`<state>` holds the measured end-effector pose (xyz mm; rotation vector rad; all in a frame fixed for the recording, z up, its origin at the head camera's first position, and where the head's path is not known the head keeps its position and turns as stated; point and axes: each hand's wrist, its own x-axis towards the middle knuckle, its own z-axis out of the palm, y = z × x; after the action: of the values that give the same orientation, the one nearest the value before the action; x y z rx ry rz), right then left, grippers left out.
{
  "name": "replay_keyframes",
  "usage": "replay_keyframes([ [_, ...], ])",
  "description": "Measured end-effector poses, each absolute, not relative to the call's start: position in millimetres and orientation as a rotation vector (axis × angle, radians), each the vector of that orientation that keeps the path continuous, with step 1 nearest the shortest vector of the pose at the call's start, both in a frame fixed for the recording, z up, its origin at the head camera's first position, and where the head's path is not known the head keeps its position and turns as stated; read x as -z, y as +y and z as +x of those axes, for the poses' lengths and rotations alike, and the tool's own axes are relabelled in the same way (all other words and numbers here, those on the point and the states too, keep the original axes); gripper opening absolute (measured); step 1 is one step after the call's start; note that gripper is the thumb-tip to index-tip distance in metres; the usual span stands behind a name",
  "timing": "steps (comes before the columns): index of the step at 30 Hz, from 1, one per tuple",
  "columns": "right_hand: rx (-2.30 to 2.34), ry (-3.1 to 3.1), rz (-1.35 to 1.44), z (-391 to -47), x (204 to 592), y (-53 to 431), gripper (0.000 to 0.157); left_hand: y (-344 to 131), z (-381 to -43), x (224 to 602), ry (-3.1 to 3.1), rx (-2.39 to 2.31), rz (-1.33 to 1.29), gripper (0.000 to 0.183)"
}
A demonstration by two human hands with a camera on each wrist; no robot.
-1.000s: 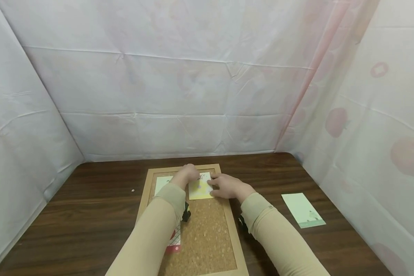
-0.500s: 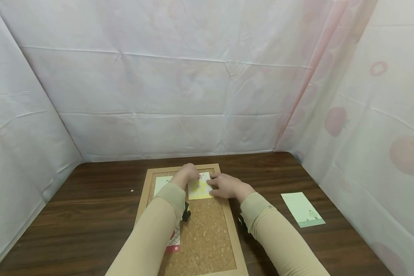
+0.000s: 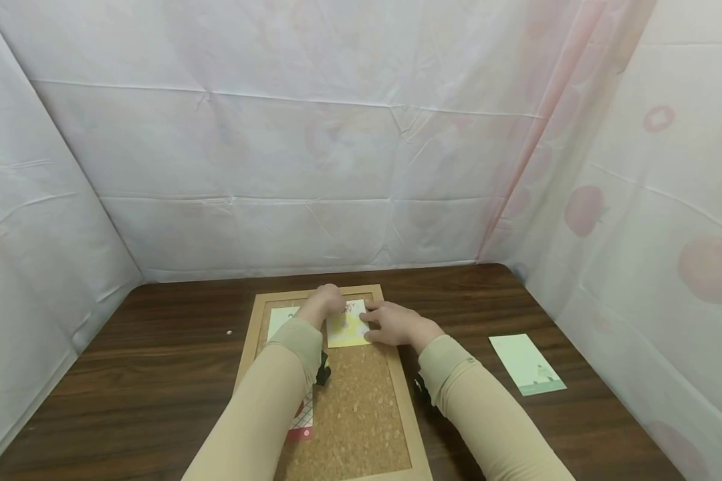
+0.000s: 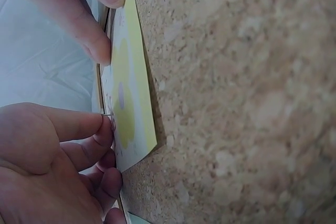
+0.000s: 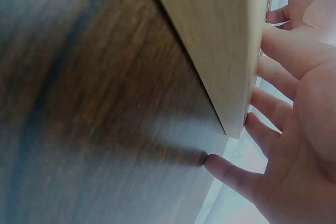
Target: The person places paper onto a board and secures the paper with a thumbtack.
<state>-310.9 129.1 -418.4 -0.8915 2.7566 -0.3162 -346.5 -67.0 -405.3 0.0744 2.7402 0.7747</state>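
A yellow and white card (image 3: 347, 327) with lettering lies at the top right of a wood-framed corkboard (image 3: 361, 407). My left hand (image 3: 327, 300) is at the card's upper left. In the left wrist view, its thumb and index finger pinch a pin (image 4: 107, 114), whose thin shaft points at the card; the pin's head is hidden. My right hand (image 3: 397, 324) spreads across the card's right edge and the board's frame, fingertips resting on the card. In the right wrist view, its little finger (image 5: 226, 171) touches the dark tabletop. The card's lower edge (image 4: 149, 93) lifts slightly off the cork.
Under my left arm, a pale green card (image 3: 279, 321) and a red-trimmed grid card (image 3: 303, 417) lie on the board, partly hidden. Another green card (image 3: 527, 364) lies on the wooden table (image 3: 156, 361) at right. A tiny pale object (image 3: 229, 332) sits left of the board.
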Motion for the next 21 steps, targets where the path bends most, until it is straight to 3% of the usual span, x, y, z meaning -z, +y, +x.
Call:
replay_keyframes([
  [21,0.289,2.768,-0.894,-313.0,418.7,128.6,0.055,-62.3,-342.7,403.0,2.812,-0.693,-0.04,0.027],
])
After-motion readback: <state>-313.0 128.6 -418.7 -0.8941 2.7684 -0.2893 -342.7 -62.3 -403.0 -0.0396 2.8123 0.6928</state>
